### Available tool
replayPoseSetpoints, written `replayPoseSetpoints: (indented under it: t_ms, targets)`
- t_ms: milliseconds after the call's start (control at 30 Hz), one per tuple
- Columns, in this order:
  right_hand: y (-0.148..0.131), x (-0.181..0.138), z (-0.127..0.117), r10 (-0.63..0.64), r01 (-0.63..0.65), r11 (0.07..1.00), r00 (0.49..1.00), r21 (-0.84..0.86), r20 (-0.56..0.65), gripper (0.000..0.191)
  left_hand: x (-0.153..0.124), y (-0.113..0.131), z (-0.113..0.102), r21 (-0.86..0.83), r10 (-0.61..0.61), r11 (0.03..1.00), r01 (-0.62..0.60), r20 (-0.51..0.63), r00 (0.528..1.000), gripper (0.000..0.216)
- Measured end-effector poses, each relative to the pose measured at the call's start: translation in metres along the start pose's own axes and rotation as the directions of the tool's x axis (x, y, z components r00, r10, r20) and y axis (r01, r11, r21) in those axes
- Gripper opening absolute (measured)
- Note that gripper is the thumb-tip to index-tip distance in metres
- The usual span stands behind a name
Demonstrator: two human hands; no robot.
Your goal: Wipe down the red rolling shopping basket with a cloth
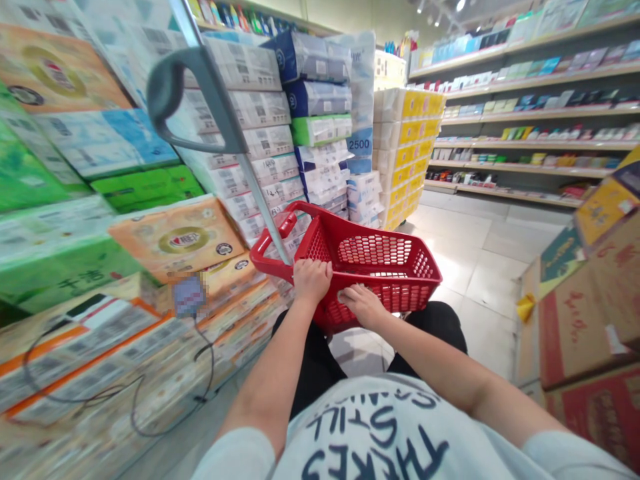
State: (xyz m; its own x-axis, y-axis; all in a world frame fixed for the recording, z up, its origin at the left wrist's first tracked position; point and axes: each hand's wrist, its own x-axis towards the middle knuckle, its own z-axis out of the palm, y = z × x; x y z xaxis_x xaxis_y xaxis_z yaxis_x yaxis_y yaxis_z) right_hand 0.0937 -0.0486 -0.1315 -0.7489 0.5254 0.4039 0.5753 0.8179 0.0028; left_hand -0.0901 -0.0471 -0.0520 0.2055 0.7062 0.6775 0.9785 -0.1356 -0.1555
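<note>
A red plastic shopping basket (390, 257) stands low on the floor in front of me, empty, with a red carry handle at its far-left end. A long grey pull handle (200, 93) rises from its near rim up to the top left. My left hand (311, 280) is closed over the basket's near rim, right beside the base of the grey handle. My right hand (364, 303) lies on the outside of the near wall with its fingers curled over the edge. Black trousers and a white printed shirt show below.
Stacked packs of tissue and toilet paper (150, 200) fill the left side, with more stacks (407, 153) further down the aisle. Cardboard boxes (590, 313) crowd the right. Stocked shelves (530, 127) run along the back right. Pale tiled floor (470, 247) lies open ahead.
</note>
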Motion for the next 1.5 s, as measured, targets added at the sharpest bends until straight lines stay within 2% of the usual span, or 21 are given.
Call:
replayPoseSetpoints:
  t_ms: [67, 233, 367, 433, 567, 733, 1133, 1200, 1367, 1500]
  targets:
    - [0.001, 0.002, 0.003, -0.003, 0.003, 1.000, 1.000, -0.003, -0.022, 0.033, 0.000, 0.000, 0.000, 0.003, 0.004, 1.000, -0.004, -0.009, 1.000, 0.039]
    - [0.002, -0.005, 0.012, 0.030, -0.024, 0.999, 0.987, -0.044, 0.159, 0.024, -0.001, 0.001, -0.001, 0.004, 0.003, 1.000, -0.003, 0.000, 1.000, 0.039]
    - [-0.003, 0.002, 0.001, -0.006, 0.007, 1.000, 0.999, -0.029, 0.037, 0.030, -0.001, 0.000, -0.001, 0.009, 0.002, 1.000, -0.002, -0.002, 1.000, 0.038]
    - [-0.004, 0.006, -0.004, 0.007, -0.007, 1.000, 1.000, -0.022, 0.017, 0.033, 0.000, 0.000, -0.001, 0.001, -0.001, 1.000, 0.001, 0.001, 1.000, 0.038]
    - [-0.001, -0.001, 0.005, 0.043, -0.040, 0.999, 0.992, -0.033, 0.115, 0.030, 0.000, 0.000, -0.001, -0.023, -0.002, 1.000, 0.002, 0.009, 1.000, 0.038]
    - [0.003, -0.011, 0.020, 0.061, -0.056, 0.997, 0.992, -0.048, 0.113, 0.028, 0.000, 0.001, -0.002, -0.031, -0.012, 0.999, 0.013, 0.009, 1.000, 0.039]
    - [-0.001, -0.006, 0.010, 0.089, -0.085, 0.996, 0.978, -0.029, 0.187, 0.026, 0.000, 0.000, -0.001, 0.031, 0.010, 0.999, -0.010, -0.006, 1.000, 0.038]
    - [0.001, -0.001, 0.005, 0.076, -0.077, 0.997, 0.986, 0.004, 0.147, 0.025, 0.000, 0.000, -0.002, 0.012, 0.008, 1.000, -0.008, 0.002, 1.000, 0.038]
    - [0.003, 0.011, -0.009, 0.035, -0.033, 0.998, 0.998, 0.050, -0.042, 0.031, 0.000, 0.001, -0.002, -0.009, -0.009, 1.000, 0.009, 0.011, 1.000, 0.040]
    - [0.003, 0.016, -0.012, 0.003, 0.001, 0.999, 0.997, 0.048, -0.082, 0.031, 0.000, 0.001, -0.001, -0.020, -0.011, 1.000, 0.011, 0.024, 1.000, 0.040]
